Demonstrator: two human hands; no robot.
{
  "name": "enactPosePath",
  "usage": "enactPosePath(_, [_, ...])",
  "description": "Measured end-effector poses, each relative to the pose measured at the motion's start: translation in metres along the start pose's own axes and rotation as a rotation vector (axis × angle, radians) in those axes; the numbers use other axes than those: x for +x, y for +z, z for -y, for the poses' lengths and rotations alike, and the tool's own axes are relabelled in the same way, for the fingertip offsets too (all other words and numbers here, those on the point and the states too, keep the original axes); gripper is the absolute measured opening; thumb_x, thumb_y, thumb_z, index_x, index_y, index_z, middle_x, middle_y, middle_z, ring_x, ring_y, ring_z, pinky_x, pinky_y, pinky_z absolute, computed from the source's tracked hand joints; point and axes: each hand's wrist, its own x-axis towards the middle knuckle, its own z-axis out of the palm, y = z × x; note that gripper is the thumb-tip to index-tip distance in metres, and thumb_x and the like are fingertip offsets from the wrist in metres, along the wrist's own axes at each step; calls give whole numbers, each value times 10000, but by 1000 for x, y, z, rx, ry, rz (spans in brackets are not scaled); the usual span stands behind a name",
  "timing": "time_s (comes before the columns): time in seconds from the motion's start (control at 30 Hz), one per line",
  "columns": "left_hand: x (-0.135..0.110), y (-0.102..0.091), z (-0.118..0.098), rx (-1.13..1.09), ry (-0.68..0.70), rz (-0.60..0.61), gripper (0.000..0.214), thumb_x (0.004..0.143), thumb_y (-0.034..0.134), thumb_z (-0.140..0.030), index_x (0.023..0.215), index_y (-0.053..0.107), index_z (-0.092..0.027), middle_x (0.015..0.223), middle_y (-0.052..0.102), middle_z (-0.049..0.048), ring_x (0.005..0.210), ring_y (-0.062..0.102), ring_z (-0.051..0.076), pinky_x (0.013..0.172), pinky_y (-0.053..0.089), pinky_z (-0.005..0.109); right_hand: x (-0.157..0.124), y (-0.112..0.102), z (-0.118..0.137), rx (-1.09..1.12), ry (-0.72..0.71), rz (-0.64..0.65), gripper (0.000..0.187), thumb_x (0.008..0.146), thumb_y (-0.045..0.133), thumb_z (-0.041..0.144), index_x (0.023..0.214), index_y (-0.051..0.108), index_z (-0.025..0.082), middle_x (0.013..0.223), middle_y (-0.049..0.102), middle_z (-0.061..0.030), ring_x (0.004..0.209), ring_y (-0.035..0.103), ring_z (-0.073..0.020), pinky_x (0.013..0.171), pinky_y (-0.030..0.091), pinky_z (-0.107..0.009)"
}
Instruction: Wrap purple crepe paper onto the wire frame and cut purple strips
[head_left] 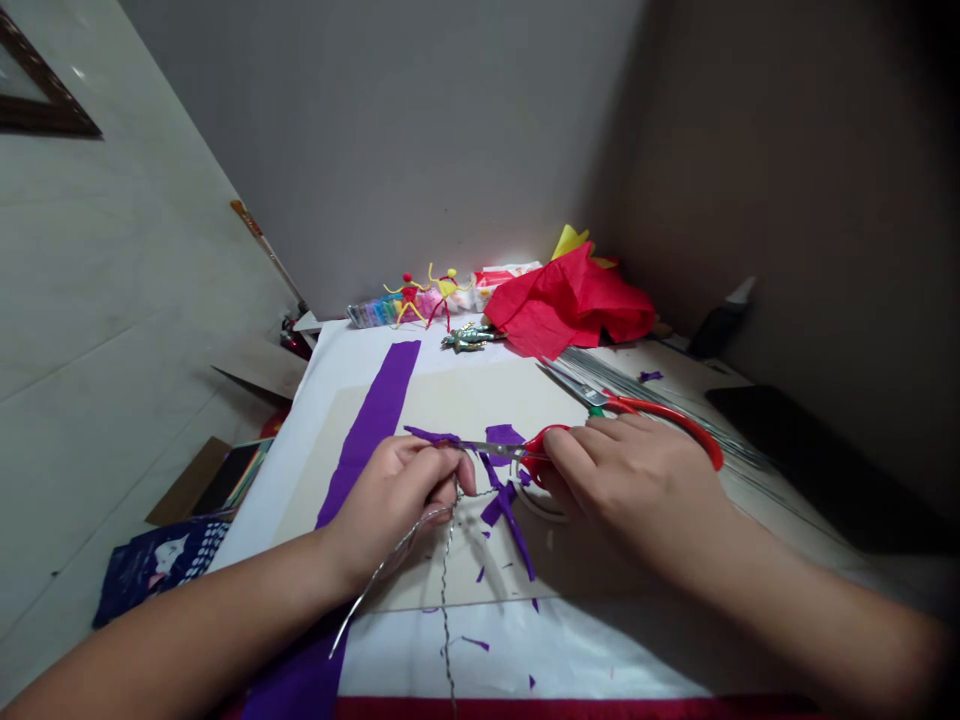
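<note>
My left hand [401, 495] is closed around a twisted silver wire [444, 580] and pinches a piece of purple crepe paper [435, 436] at its top. My right hand [630, 475] grips small red-handled scissors [525, 452], whose blades point left into the purple paper. Purple scraps [506, 510] lie between and below both hands on a beige sheet [465, 400]. A long purple paper strip [371, 430] runs along the sheet's left side, past my left wrist.
Larger red-handled scissors [645, 410] and a bundle of straight wires [675, 420] lie to the right. Red and yellow crepe paper [574, 300], pipe-cleaner figures [424, 292] and a small metallic figure [469, 338] sit at the back. A dark slab [817, 450] lies far right.
</note>
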Motion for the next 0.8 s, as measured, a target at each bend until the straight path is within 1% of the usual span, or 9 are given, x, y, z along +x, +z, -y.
enactPosePath(0.17, [0, -1, 1, -3, -12, -2, 294, 832, 436, -250, 620, 607, -139, 351, 345, -67, 335, 238, 42, 362, 187, 166, -1, 1, 0, 4, 0, -28, 228, 828, 473, 136, 612, 534, 174, 513, 557, -12, 481, 501, -159, 515, 206, -301])
enactPosePath(0.3, [0, 1, 0, -91, -26, 15, 270, 841, 448, -274, 683, 615, -132, 319, 303, -85, 321, 164, 38, 357, 150, 173, -2, 7, -2, 98, 62, -24, 190, 799, 507, 193, 612, 533, 178, 512, 554, -3, 479, 479, -137, 506, 198, -287])
enactPosePath(0.4, [1, 1, -1, -155, -28, 24, 259, 848, 448, -275, 727, 621, -126, 314, 283, -96, 323, 125, 34, 353, 135, 167, -2, 10, -3, 144, 115, -1, 139, 788, 525, 245, 676, 578, 183, 532, 568, 1, 498, 495, -139, 502, 184, -280])
enactPosePath(0.53, [4, -1, -1, -245, -54, 43, 249, 843, 449, -246, 732, 629, -115, 305, 278, -98, 311, 113, 30, 342, 146, 164, -1, 12, -3, 156, 110, 45, 147, 791, 529, 287, 741, 611, 177, 567, 593, -16, 530, 524, -149, 515, 198, -287])
enactPosePath(0.63, [5, -1, -1, -285, -67, 49, 247, 836, 454, -232, 730, 638, -106, 295, 279, -97, 304, 110, 30, 336, 150, 163, -1, 12, -3, 159, 100, 57, 161, 797, 524, 296, 767, 622, 171, 586, 611, -25, 547, 541, -158, 518, 204, -286])
enactPosePath(0.8, [4, -1, -2, -307, -98, 41, 261, 812, 453, -219, 682, 642, -94, 285, 297, -83, 287, 141, 31, 330, 180, 157, 0, 12, -4, 158, 89, 65, 167, 805, 510, 292, 762, 615, 168, 589, 611, -29, 547, 538, -162, 519, 218, -282])
